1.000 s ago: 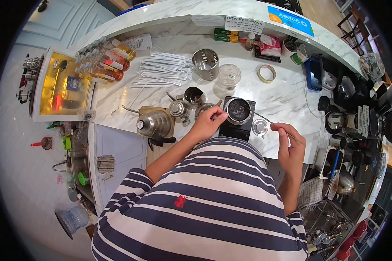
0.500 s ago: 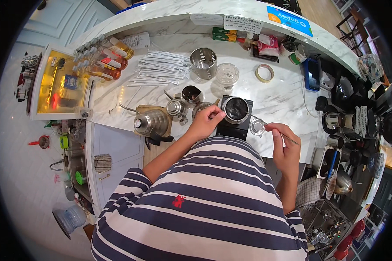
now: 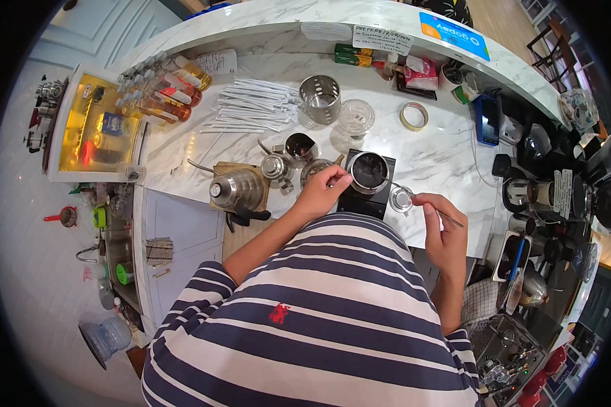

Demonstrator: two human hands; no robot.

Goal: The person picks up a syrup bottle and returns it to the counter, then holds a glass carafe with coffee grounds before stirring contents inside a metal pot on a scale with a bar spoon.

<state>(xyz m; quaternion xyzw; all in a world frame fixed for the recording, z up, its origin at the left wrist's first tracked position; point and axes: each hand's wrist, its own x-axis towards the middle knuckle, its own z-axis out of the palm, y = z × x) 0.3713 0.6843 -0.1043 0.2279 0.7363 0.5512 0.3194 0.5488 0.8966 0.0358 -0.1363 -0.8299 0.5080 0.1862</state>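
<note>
White bench [image 3: 448, 152], grey-veined marble look, glossy, bending across the middle of the frame; raised ledge [image 3: 265, 20] curving along the top. Pale floor [image 3: 41, 237] far left, blue-grey door [image 3: 115, 30] upper left.

Center: round metal cup [image 3: 370, 172], dark inside, sits on a flat black slab [image 3: 358, 203]. Left hand [image 3: 322, 193] at the cup's left rim, fingers curled, thumb and forefinger close together; can't tell if they grip the rim. Right hand [image 3: 447, 227], right of center, fingers closed on a thin metal rod [image 3: 449, 218] that slants up-left to the cup's right rim; tip unclear against the dark.

Small round shiny lid [image 3: 401, 199] between cup and right hand, just beside the slab. Left of center: ribbed steel kettle [image 3: 237, 192] on a wooden board [image 3: 264, 178], small steel pot [image 3: 276, 169], metal mug [image 3: 301, 146], glass jug [image 3: 313, 169] partly behind left hand.

Upper middle: loose pile of thin white straws [image 3: 251, 106], perforated steel cylinder [image 3: 320, 100], clear plastic cup [image 3: 356, 117], tape roll [image 3: 413, 117]. Upper left, bottles [image 3: 173, 91], amber to red. Striped shirt [image 3: 305, 285], dark and white, blocks the bench's near edge, lower middle.
</note>
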